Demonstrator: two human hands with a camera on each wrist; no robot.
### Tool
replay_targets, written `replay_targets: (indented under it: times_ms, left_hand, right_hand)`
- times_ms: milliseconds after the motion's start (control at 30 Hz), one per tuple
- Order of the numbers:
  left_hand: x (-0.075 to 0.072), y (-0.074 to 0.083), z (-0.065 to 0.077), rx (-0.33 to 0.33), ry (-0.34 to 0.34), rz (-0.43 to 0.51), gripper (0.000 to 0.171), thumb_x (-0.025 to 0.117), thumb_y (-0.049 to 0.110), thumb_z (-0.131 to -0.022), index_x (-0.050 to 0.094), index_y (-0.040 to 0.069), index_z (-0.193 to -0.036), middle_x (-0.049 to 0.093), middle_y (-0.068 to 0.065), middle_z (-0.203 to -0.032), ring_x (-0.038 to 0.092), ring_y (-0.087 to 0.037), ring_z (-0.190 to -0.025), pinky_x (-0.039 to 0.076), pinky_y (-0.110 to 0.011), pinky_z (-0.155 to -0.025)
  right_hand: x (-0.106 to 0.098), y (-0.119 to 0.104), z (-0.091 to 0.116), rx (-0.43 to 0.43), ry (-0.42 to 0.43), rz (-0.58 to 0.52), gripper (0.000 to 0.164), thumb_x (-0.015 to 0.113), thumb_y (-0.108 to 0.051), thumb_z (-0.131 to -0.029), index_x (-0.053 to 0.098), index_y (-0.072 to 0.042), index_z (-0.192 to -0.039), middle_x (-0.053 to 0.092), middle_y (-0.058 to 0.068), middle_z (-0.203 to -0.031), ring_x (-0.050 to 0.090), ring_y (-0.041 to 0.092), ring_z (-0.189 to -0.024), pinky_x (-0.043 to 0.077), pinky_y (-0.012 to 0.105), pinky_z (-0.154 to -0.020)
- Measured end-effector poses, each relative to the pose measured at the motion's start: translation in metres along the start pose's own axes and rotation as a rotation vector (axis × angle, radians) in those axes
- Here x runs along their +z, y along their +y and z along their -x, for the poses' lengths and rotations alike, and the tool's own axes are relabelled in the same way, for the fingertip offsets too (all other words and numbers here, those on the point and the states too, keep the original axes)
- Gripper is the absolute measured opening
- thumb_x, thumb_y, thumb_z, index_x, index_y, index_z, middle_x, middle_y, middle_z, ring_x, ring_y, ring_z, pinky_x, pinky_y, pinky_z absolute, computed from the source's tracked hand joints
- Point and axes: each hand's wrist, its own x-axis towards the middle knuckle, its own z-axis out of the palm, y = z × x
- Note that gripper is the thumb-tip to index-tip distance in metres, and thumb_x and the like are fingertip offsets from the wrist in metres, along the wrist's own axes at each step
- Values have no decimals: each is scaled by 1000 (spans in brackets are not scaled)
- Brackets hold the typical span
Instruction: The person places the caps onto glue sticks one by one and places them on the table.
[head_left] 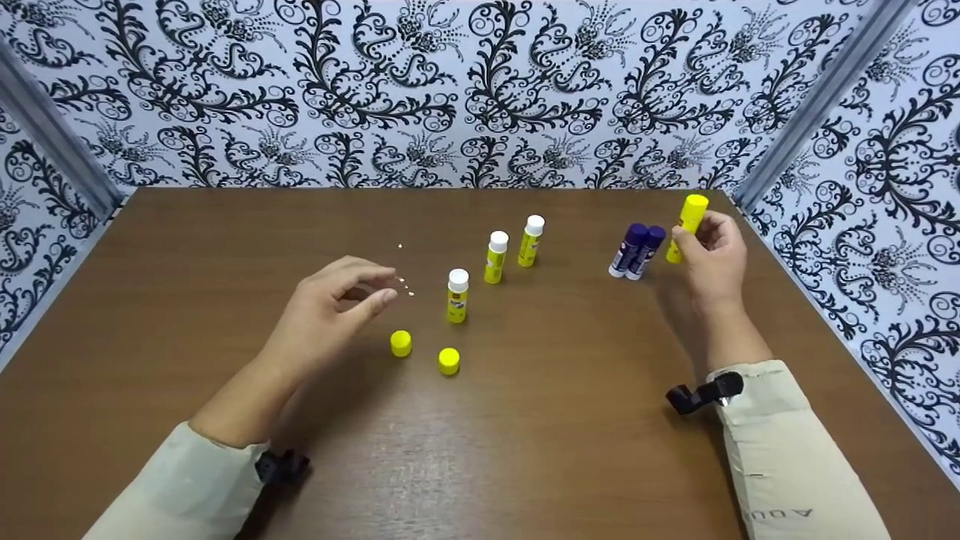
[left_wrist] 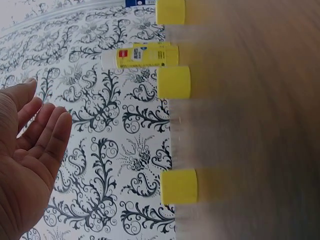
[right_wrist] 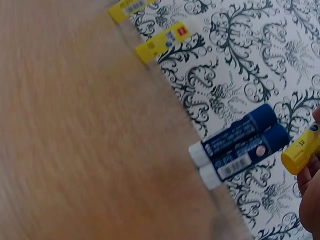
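My right hand (head_left: 712, 255) pinches a yellow glue stick (head_left: 692, 214) with a yellow cap, upright and leaning a little, at the table's far right. Just left of it, two dark purple glue sticks (head_left: 636, 251) stand side by side on white bases; they look blue in the right wrist view. My left hand (head_left: 330, 300) hovers over the left middle, thumb and fingers apart, holding nothing. Near it are a yellow cap (head_left: 401, 343) and another yellow cap (head_left: 448, 361). The left wrist view also shows a third yellow cap (left_wrist: 179, 186). A white-capped yellow glue stick (head_left: 457, 296) stands beyond them.
Two more white-capped glue sticks, one nearer (head_left: 495, 257) and one farther (head_left: 530, 241), stand in a slanting row. Small pale crumbs (head_left: 411, 294) lie by my left fingertips. Patterned walls (head_left: 420, 90) border the brown table (head_left: 555, 435) at the back and sides.
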Motion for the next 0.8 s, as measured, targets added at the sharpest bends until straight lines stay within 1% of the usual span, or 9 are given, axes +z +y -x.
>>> replay_targets:
  times_ms: [100, 200, 300, 433, 567, 700, 800]
  left_hand:
    - [-4, -4, 2, -20, -3, -13, 26, 76, 13, -96, 76, 11, -121, 73, -2, -115, 69, -10, -100, 60, -19, -88]
    - [-7, -7, 4, -30, 5, -24, 26, 76, 12, -96, 76, 10, -121, 73, 0, -114, 70, -11, -99, 59, -16, -87]
    - [-9, -11, 3, -32, 11, -35, 26, 76, 12, -95, 76, 9, -122, 73, -2, -115, 70, -15, -100, 57, -12, -86]
    - [-12, -15, 2, -39, 9, -52, 26, 76, 13, -96, 76, 10, -122, 73, -3, -115, 70, -15, -99, 55, -9, -86]
    - [-13, -17, 2, -47, 9, -58, 26, 75, 14, -96, 76, 10, -122, 73, -4, -115, 70, -16, -99, 55, -9, -86]
    - [-14, -19, 2, -60, 3, -56, 27, 75, 14, -96, 75, 10, -123, 73, -7, -116, 70, -20, -100, 55, -8, -86]
    - [-15, -21, 2, -66, -8, -59, 28, 75, 14, -96, 75, 9, -124, 72, -9, -117, 70, -22, -101, 54, -8, -86]
  right_hand:
    - [-2, 6, -1, 31, -19, 41, 22, 69, -1, -94, 60, -15, -108, 60, 0, -100, 57, 14, -95, 56, 14, -77]
    - [-3, 10, 0, 45, -42, 74, 22, 68, -1, -94, 59, -15, -108, 60, -1, -99, 57, 14, -96, 56, 13, -78]
    - [-4, 13, 1, 30, -51, 97, 22, 68, 1, -93, 60, -14, -106, 62, -4, -95, 58, 13, -94, 55, 13, -77]
    - [-5, 17, 2, 1, -64, 164, 20, 68, -1, -92, 60, -12, -107, 62, -7, -90, 58, 11, -89, 53, 13, -77]
    - [-8, 22, 1, 23, -82, 210, 19, 69, -3, -93, 59, -12, -107, 62, -9, -90, 58, 10, -90, 53, 13, -77]
    - [-10, 26, -1, 60, -96, 223, 21, 69, -3, -93, 59, -13, -108, 62, -9, -91, 58, 10, -91, 54, 12, -78]
    - [-11, 29, -2, 81, -109, 228, 22, 68, -3, -94, 59, -12, -111, 62, -9, -93, 58, 9, -93, 54, 12, -80]
